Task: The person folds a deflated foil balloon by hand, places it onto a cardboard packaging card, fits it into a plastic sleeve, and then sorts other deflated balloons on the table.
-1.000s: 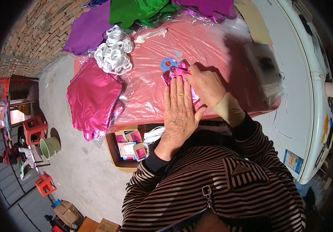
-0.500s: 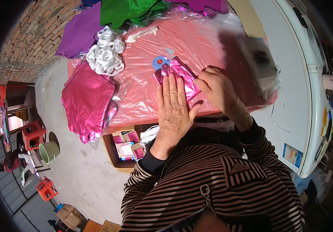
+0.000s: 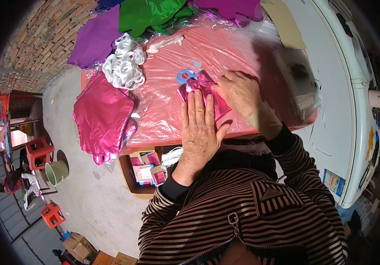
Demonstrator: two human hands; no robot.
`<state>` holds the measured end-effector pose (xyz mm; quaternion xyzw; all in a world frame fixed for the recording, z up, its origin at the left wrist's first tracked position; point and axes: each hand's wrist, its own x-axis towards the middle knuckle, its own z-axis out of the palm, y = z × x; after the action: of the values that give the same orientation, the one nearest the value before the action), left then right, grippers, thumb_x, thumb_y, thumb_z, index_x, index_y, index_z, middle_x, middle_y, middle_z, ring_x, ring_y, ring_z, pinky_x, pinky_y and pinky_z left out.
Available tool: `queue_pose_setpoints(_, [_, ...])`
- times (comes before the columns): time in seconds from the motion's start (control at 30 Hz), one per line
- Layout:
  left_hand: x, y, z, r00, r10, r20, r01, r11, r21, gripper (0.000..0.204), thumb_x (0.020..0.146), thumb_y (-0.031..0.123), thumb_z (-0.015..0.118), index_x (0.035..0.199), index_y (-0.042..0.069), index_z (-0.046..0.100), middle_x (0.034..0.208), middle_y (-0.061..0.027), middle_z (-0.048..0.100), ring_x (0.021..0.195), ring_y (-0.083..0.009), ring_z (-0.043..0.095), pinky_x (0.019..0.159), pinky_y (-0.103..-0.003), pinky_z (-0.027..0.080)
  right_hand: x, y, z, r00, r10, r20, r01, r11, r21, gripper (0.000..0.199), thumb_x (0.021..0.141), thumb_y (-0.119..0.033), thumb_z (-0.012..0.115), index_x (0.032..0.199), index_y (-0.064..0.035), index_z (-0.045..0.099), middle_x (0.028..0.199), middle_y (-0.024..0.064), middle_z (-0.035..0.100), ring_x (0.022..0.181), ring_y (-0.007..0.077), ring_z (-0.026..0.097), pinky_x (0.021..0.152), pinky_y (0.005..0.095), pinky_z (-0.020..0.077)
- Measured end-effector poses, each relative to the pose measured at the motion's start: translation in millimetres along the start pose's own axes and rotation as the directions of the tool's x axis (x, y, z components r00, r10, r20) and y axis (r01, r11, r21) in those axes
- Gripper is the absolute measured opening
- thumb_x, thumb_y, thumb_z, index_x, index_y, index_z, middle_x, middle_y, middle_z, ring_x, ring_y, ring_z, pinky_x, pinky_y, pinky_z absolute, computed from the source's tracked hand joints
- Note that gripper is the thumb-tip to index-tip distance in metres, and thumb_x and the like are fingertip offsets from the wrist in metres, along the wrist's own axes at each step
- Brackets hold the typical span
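A folded piece of shiny pink foil (image 3: 220, 106), which looks like an uninflated balloon, lies near the front edge of the table. Flat on top of it rests my left hand (image 3: 197, 128), fingers straight and thumb spread. My right hand (image 3: 239, 93) has curled fingers that pinch the foil's upper right edge; part of the grip is hidden. Just beyond the foil lies a blue rounded label (image 3: 182, 76) with a red centre, partly covered by it.
Pink plastic film (image 3: 163, 115) covers the table. Bundled white cord (image 3: 125, 66), larger pink foil (image 3: 104, 117), purple foil (image 3: 93, 42) and green foil (image 3: 152, 15) lie around. A clear plastic package (image 3: 295, 84) sits right. Below the front edge stands an open carton (image 3: 128, 179).
My right hand has moved up and slightly left along the foil, whose right part is now folded further over. My left hand still presses flat on it.
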<state>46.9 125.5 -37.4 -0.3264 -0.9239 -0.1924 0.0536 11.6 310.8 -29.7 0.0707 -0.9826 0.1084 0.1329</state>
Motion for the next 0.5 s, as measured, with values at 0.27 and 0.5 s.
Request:
queue_pose_setpoints(0.27, [-2.8, -1.7, 0.9, 1.0, 0.009, -0.017, -0.009, 0.999, 0.049, 0.084, 0.098, 0.054, 0.06, 0.156, -0.003, 0.039, 0.163, -0.0299, 0.032, 0.154, -0.0453, 0.028, 0.127, -0.059, 0.018, 53.5, -0.7, -0.9, 0.986, -0.119, 0.117, 0.097, 0.978, 0.184, 0.039, 0.095, -0.033, 0.07, 0.126, -0.0096, 0.063, 0.12, 0.0126, 0.066, 0.115, 0.035, 0.064, 0.091, 0.0472, 0.0559])
queue_pose_setpoints(0.5, [8.9, -19.2, -7.1, 0.997, 0.071, -0.03, -0.065, 0.983, 0.17, 0.07, 0.098, 0.043, 0.063, 0.152, 0.001, 0.048, 0.158, -0.0288, 0.041, 0.151, -0.045, 0.033, 0.125, -0.059, 0.022, 62.3, 19.0, 12.3, 0.965, -0.243, 0.101, 0.224, 0.959, 0.172, 0.031, 0.093, -0.027, 0.069, 0.117, -0.0084, 0.063, 0.114, 0.0105, 0.065, 0.106, 0.0358, 0.065, 0.084, 0.0472, 0.0569])
